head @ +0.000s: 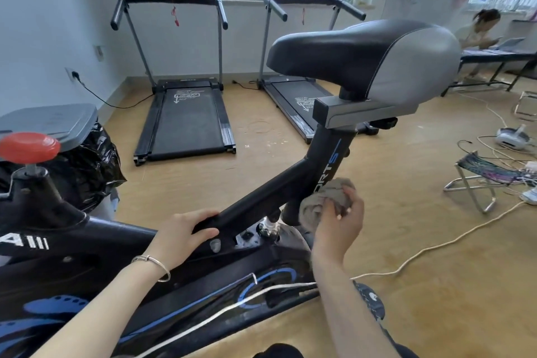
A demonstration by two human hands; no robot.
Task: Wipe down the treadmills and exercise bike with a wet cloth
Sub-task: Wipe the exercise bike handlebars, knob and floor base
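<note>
My left hand (186, 231) grips the exercise bike (261, 192) frame; my right hand (341, 222) clutches the wet cloth (322, 200) against its seat post. Drips could reach the white cable (220, 313) below.

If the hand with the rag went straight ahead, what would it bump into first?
The right hand, gripping the cloth, points at the bike's black seat post. The cloth looks pressed against it already, so that post comes first, though depth is hard to judge.
</note>
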